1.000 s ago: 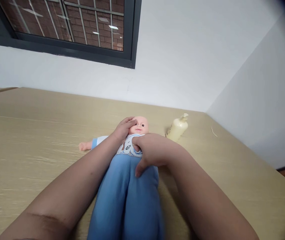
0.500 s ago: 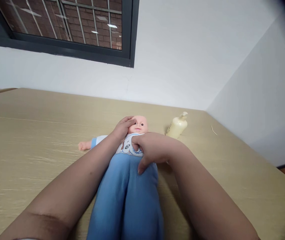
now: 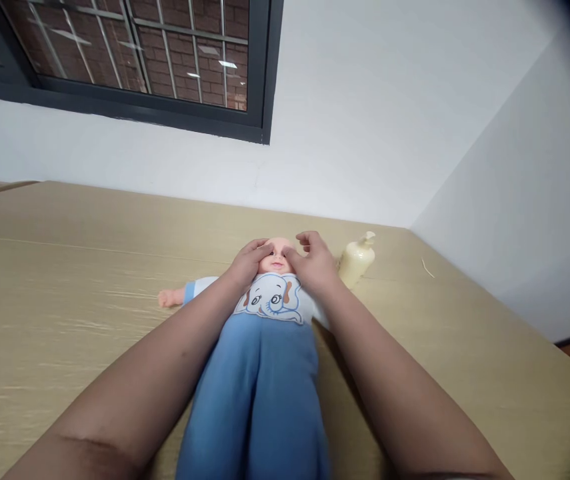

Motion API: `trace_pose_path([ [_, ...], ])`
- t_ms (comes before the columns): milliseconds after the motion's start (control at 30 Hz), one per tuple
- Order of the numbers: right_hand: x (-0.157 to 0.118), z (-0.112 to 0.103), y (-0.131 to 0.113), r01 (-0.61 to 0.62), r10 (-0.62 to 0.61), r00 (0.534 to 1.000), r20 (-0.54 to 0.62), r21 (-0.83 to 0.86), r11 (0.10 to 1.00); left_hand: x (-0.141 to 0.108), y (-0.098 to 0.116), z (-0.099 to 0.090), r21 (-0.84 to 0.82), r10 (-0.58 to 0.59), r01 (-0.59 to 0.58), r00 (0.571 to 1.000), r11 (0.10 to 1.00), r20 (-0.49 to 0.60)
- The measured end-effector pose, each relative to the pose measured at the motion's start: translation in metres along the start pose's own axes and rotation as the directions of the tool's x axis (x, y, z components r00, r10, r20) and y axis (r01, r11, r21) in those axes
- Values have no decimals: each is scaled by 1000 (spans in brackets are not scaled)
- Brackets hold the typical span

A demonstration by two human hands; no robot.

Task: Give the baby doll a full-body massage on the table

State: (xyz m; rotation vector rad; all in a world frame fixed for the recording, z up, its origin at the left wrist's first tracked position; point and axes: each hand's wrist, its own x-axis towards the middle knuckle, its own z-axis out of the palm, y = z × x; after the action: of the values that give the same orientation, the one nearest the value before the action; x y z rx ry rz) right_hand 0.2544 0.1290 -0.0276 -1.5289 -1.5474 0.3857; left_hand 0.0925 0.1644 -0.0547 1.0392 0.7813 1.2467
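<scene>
A baby doll (image 3: pixel 265 360) lies on its back, feet toward me, in blue trousers and a white top with an elephant face on the chest. My left hand (image 3: pixel 249 260) cups the side of the doll's head, its thumb over one eye. On the other side of the head is my right hand (image 3: pixel 317 260), its thumb at the doll's other eye and its fingers raised, curved and apart from the thumb. Between both thumbs the nose and mouth show. One doll arm stretches out to the left; most of the other is hidden behind my right wrist.
A cream pump bottle (image 3: pixel 357 260) stands on the wooden table (image 3: pixel 89 267), just right of my right hand. Farther right lies a thin pale strip (image 3: pixel 428 268). A white wall (image 3: pixel 365 120) with a dark-framed barred window (image 3: pixel 165 53) rises behind the table.
My right hand has moved up from the doll's belly to its face, uncovering the elephant print. My left hand stays at the head. The view has tilted slightly upward.
</scene>
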Motion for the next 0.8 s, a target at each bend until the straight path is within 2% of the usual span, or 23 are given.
trace_pose_path([
  [33,2,6,6,-24,24,1000,11,-6,1000,0,0,0,9,-4,4,1000,1000,3],
  [167,7,21,22,-148,129,974,187,91,985,-2,2,2,76,-9,11,1000,997,-18],
  [233,9,23,27,-168,135,968,213,145,975,-2,3,2,126,-10,15,999,992,-39],
  [400,13,28,36,-189,141,965,221,210,959,-1,2,0,272,2,25,995,962,-97],
  [567,18,28,41,-191,154,970,187,199,961,-2,3,0,376,8,39,992,926,-123],
  [800,13,19,21,-156,139,980,144,108,982,3,4,3,426,41,26,988,904,-148],
])
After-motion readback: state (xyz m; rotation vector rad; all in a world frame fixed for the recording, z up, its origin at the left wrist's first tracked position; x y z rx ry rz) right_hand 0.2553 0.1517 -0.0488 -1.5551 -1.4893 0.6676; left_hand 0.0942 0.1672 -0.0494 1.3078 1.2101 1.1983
